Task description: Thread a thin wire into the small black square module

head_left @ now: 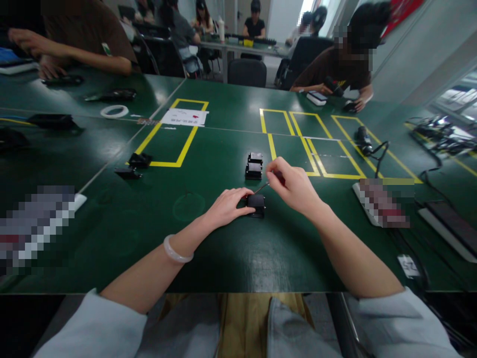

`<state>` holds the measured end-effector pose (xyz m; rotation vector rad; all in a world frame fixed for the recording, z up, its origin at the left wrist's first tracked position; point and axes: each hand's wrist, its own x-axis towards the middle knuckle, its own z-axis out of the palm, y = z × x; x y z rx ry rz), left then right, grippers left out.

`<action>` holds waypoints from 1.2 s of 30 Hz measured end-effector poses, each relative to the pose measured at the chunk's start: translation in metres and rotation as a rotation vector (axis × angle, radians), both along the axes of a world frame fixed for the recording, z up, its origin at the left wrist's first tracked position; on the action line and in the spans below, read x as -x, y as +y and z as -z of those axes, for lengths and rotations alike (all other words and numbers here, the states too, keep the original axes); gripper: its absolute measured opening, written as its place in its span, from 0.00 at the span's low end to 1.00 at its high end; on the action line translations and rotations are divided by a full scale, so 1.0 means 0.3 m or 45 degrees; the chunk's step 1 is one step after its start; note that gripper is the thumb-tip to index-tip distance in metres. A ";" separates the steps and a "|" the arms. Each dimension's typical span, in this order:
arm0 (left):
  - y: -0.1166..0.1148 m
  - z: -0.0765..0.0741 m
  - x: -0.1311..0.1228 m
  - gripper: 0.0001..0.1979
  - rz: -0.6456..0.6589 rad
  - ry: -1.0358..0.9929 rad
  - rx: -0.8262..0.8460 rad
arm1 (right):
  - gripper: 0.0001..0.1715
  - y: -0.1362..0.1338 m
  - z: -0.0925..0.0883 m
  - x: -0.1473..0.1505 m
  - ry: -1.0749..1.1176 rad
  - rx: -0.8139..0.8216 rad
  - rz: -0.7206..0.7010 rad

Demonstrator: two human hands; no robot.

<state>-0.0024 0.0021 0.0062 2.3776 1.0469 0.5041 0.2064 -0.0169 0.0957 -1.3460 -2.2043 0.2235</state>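
Observation:
On the green table in front of me lies a small black boxy part (256,203) with small shiny bits at its side. My left hand (231,205) grips it from the left, thumb at the near side and fingers at the far side. My right hand (292,183) is closed round a thin metal-shafted tool (261,188) that looks like a small screwdriver. Its shaft slants down to the left, and the tip is at the part's far edge by my left fingertips; whether it touches is unclear. Just beyond stand two similar black parts (254,168), one behind the other.
More black parts (139,159) lie at left near a yellow tape outline (181,158) with a white paper (185,117). A tape roll (114,111) lies farther left. At right are a corded black device (363,140) and a blurred-out flat device (383,204). Co-workers sit opposite.

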 end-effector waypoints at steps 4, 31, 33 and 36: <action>0.003 0.000 0.004 0.20 0.015 -0.030 0.004 | 0.12 -0.011 0.031 -0.056 0.292 -0.027 0.072; 0.013 -0.042 0.041 0.20 -0.056 -0.001 -0.114 | 0.08 -0.015 0.247 -0.077 1.272 0.743 0.101; 0.011 -0.041 0.039 0.20 -0.034 0.006 -0.168 | 0.15 0.006 0.243 -0.068 1.025 0.640 0.121; 0.006 -0.040 0.035 0.19 0.001 -0.002 -0.232 | 0.23 0.038 0.246 -0.056 0.865 0.680 0.050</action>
